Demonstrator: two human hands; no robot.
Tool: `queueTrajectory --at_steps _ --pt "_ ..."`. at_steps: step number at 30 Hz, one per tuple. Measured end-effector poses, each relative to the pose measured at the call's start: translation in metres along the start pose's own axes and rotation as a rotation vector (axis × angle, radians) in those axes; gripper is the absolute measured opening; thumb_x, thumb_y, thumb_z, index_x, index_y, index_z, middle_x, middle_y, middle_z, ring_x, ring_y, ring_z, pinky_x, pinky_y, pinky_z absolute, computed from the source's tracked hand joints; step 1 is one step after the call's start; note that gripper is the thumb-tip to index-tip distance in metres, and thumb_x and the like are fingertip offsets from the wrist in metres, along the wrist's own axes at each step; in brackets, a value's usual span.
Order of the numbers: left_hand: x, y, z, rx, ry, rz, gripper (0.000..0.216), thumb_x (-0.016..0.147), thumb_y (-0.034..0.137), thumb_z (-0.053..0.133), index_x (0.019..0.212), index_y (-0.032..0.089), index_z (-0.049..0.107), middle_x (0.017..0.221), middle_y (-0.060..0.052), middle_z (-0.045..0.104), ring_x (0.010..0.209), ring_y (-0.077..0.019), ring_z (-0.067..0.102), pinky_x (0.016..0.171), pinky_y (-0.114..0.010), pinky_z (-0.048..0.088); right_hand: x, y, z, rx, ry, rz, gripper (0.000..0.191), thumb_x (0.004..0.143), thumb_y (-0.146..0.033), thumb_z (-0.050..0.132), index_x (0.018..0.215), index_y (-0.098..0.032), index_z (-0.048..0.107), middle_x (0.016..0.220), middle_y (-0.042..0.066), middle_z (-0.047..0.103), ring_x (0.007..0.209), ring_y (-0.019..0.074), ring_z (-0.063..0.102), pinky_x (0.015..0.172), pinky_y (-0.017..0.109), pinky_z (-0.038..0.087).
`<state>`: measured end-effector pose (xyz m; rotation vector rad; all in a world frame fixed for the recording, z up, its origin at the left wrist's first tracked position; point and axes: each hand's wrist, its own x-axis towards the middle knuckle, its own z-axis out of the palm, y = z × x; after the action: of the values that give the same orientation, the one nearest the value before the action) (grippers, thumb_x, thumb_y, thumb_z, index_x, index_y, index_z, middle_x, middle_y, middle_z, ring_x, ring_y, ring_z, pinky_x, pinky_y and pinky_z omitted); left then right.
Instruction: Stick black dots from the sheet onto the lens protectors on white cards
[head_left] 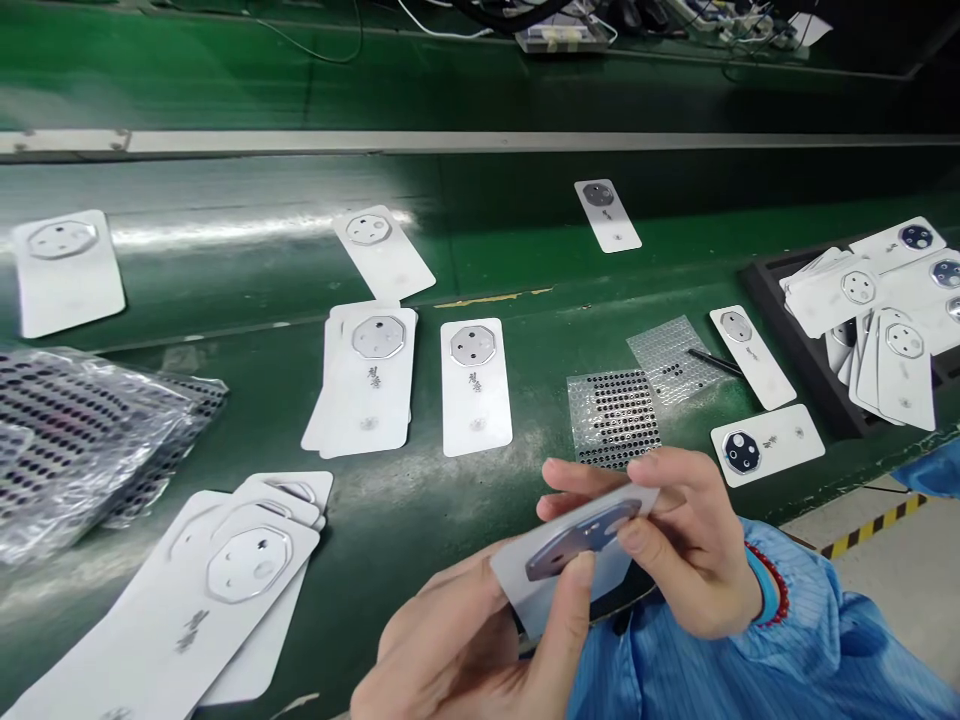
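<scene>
Tilted up between my two hands is a white phone back panel [540,597] with a dark, eight-sided camera area. My left hand [480,640] holds its near end, the thumb pressed on the camera area. At the far end, my right hand [690,550] grips the panel's edge between thumb and forefinger. Just beyond my fingers lies a clear sheet with rows of small black dots [615,415]. Another clear sheet [671,350], with only a few dots on it, overlaps that one. A thin black stick-like tool [714,361] rests across it.
Stacked panels lie at near left [240,590] and centre [371,380]. Single panels [476,390] are spread over the green bench [480,270]. At right, a black tray [799,370] holds a loose pile. A plastic-wrapped bundle of dotted sheets [90,440] sits at left.
</scene>
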<state>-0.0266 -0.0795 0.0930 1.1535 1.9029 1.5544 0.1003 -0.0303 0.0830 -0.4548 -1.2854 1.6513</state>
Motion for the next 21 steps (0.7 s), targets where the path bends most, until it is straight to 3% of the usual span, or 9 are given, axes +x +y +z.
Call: queueTrajectory --at_steps 4,9,12,14,15,17,19,21 --pt "0.005 0.001 -0.001 -0.024 -0.059 -0.078 0.011 0.066 0.026 0.081 0.075 0.022 0.077 0.068 -0.002 0.076 0.052 -0.0183 0.069 0.047 -0.025 0.058 0.005 -0.004 -0.004 0.028 -0.010 0.029 0.037 0.103 -0.014 0.038 0.133 -0.034 0.041 0.137 0.004 0.058 0.120 0.0190 0.061 0.099 0.040 0.056" --pt "0.017 -0.003 0.004 -0.116 -0.285 -0.241 0.014 0.072 0.030 0.076 0.081 0.019 0.078 0.070 -0.002 0.077 0.052 -0.0179 0.069 0.046 -0.022 0.057 0.006 0.000 -0.011 0.044 0.073 0.141 0.036 0.102 -0.019 0.042 0.133 -0.036 0.040 0.128 0.003 0.064 0.117 0.0160 0.063 0.099 0.036 0.054" --pt "0.025 -0.016 0.015 -0.057 -0.147 -0.240 0.021 0.065 0.033 0.081 0.078 0.017 0.075 0.072 -0.004 0.077 0.058 -0.0193 0.070 0.054 -0.022 0.058 -0.003 0.016 -0.010 -0.036 0.118 0.212 0.055 0.096 -0.026 0.056 0.143 -0.033 0.029 0.124 0.005 0.065 0.109 0.0161 0.066 0.096 0.034 0.054" --pt "0.034 -0.025 0.028 -0.019 -0.070 -0.289 0.032 0.062 0.039 0.082 0.082 0.016 0.073 0.074 -0.006 0.077 0.065 -0.0225 0.072 0.057 -0.024 0.058 -0.008 0.029 -0.017 -0.129 0.119 0.312 0.063 0.091 -0.034 0.063 0.144 -0.026 0.032 0.111 0.007 0.070 0.095 0.0182 0.071 0.082 0.032 0.059" --pt "0.040 -0.028 0.036 -0.016 -0.133 -0.324 0.039 0.062 0.044 0.081 0.086 0.015 0.073 0.075 -0.007 0.077 0.068 -0.0248 0.073 0.057 -0.025 0.058 -0.009 0.033 -0.026 -0.177 0.122 0.367 0.062 0.088 -0.038 0.065 0.141 -0.022 0.038 0.102 0.007 0.072 0.088 0.0194 0.072 0.074 0.031 0.060" --pt "0.052 -0.027 0.052 -0.036 -0.405 -0.345 0.052 0.066 0.056 0.075 0.098 0.015 0.071 0.080 -0.010 0.078 0.077 -0.0294 0.074 0.060 -0.029 0.060 -0.012 0.030 -0.058 -0.339 0.217 0.427 0.057 0.082 -0.049 0.067 0.127 -0.017 0.052 0.089 0.007 0.073 0.078 0.0214 0.073 0.064 0.031 0.060" --pt "0.063 -0.020 0.062 -0.064 -0.643 -0.285 0.064 0.073 0.065 0.062 0.116 0.018 0.065 0.093 -0.010 0.078 0.092 -0.0310 0.073 0.072 -0.035 0.061 -0.016 0.007 -0.105 -0.609 0.467 0.382 0.060 0.075 -0.060 0.067 0.116 -0.016 0.059 0.087 0.008 0.073 0.075 0.0227 0.073 0.062 0.033 0.060" --pt "0.071 -0.012 0.063 -0.077 -0.712 -0.234 0.067 0.077 0.069 0.054 0.126 0.024 0.059 0.106 -0.008 0.076 0.101 -0.0295 0.070 0.083 -0.038 0.059 -0.026 -0.031 -0.160 -0.923 0.824 0.282 0.066 0.072 -0.066 0.064 0.115 -0.016 0.059 0.095 0.010 0.073 0.079 0.0239 0.072 0.066 0.036 0.060"
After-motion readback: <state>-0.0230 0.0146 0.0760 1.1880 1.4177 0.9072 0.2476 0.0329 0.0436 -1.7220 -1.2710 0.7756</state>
